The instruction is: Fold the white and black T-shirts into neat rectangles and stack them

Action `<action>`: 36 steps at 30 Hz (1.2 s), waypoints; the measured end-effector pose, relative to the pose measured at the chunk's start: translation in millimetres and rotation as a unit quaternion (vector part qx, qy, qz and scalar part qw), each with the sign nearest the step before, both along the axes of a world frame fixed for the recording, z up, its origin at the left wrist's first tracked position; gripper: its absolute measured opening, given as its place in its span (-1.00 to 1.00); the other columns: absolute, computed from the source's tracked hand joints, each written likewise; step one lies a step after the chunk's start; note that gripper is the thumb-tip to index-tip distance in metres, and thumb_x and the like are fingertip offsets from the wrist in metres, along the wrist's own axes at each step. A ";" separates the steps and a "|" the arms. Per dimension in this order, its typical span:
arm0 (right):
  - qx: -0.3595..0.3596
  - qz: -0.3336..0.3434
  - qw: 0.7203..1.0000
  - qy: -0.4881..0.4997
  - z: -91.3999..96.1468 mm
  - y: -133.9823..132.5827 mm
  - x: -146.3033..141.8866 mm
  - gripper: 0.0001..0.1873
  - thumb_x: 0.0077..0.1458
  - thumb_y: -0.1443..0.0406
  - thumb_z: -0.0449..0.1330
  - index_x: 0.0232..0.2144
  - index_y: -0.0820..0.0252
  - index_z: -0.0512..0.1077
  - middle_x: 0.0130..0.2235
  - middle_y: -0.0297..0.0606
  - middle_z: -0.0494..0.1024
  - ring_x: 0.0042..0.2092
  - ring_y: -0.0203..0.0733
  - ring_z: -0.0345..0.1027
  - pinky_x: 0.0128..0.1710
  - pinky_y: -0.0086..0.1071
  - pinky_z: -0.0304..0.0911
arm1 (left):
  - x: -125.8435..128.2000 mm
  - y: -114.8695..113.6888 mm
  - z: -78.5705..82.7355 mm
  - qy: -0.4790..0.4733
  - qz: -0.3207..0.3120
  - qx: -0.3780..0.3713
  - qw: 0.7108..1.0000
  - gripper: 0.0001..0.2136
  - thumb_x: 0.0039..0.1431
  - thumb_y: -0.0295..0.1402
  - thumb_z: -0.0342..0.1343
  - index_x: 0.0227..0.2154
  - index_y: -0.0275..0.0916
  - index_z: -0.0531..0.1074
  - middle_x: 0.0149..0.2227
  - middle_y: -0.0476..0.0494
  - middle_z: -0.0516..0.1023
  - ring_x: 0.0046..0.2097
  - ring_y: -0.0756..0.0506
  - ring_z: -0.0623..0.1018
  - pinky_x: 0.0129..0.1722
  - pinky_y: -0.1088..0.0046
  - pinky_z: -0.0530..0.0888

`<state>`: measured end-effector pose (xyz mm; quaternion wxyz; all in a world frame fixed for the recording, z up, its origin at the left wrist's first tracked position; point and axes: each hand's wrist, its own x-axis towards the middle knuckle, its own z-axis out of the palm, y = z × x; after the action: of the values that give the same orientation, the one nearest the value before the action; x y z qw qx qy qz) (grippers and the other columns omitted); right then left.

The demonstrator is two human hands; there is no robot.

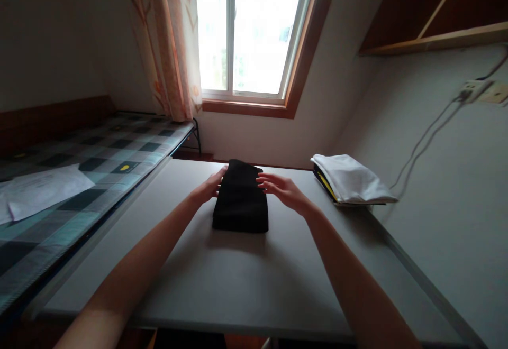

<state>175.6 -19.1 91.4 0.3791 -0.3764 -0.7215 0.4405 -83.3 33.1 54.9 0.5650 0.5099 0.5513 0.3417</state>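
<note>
A folded black cloth [242,198], thick and roughly rectangular, lies in the middle of the white table [230,280]. Along its left side rests my left hand [210,185], fingers stretched forward and partly against the fabric's edge. My right hand [283,190] is at the opposite side, with its fingers extended and apart, the tips over the right edge of the cloth. Whether those tips press on it or hover just above cannot be made out. Neither hand grips the cloth.
A stack of folded clothes [349,180], white on top with yellow and black beneath, sits at the table's back right by the wall. On the left is a bed with a checked mattress [130,148] and papers [47,190]. A curtained window [254,31] is behind.
</note>
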 end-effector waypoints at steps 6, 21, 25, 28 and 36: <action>0.175 -0.093 0.961 -0.192 -67.1 -3.7 -9.7 -0.52 0.16 0.08 0.17 0.10 0.04 0.42 0.24 -0.12 0.32 0.28 -0.02 0.13 0.26 0.01 0.06 | -10.0 1.7 -6.5 0.082 0.013 0.021 0.996 -0.13 -0.03 -0.12 0.30 0.29 -0.12 -0.01 -0.09 -0.27 0.53 -0.24 -0.16 0.58 -0.40 0.44 0.49; 0.169 -0.062 0.959 -0.217 -78.3 -8.3 -4.4 -0.43 0.23 0.05 0.05 0.23 0.10 0.26 0.34 -0.13 0.13 0.35 -0.07 -0.05 0.31 -0.12 -0.04 | -7.5 7.4 -16.2 0.293 0.025 0.193 0.936 -0.27 0.05 -0.25 0.15 0.29 -0.24 0.09 -0.07 -0.27 0.42 -0.10 -0.24 0.54 -0.05 0.20 0.50; 0.133 -0.181 0.949 -0.224 -69.2 -16.0 -7.0 -0.35 0.21 0.02 0.06 0.24 0.21 0.18 0.05 0.02 0.47 0.07 0.01 0.37 0.10 -0.10 0.24 | -7.6 13.8 -34.4 0.318 -0.018 0.324 0.891 -0.47 0.12 -0.35 0.04 0.20 -0.16 0.30 0.20 -0.21 0.14 0.13 -0.19 0.41 0.25 0.27 0.25; 0.020 -0.183 0.950 -0.252 -60.9 -23.8 -7.8 -0.19 0.18 -0.07 0.05 0.30 0.24 -0.01 -0.23 -0.09 0.58 -0.18 0.02 0.49 -0.09 -0.09 0.34 | -9.4 19.0 -47.8 0.322 -0.046 0.326 0.888 -0.52 0.19 -0.33 -0.04 0.19 -0.20 0.31 0.19 -0.22 0.15 0.15 -0.19 0.39 0.28 0.26 0.21; -0.028 -0.111 0.982 -0.150 -64.7 -32.3 -19.5 0.27 -0.05 -0.04 0.28 0.37 0.29 -0.45 0.19 0.11 0.28 0.15 0.04 0.30 0.18 -0.13 0.15 | -16.3 19.4 -53.4 0.346 -0.017 0.386 0.855 -0.65 0.29 -0.19 -0.07 0.01 -0.16 0.47 0.14 -0.20 0.28 0.17 -0.21 0.35 0.20 0.14 0.28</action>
<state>156.1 -51.4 26.8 0.3021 -0.5268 -0.7111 0.3545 -99.6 52.5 1.5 0.1013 0.7817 0.5263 0.3187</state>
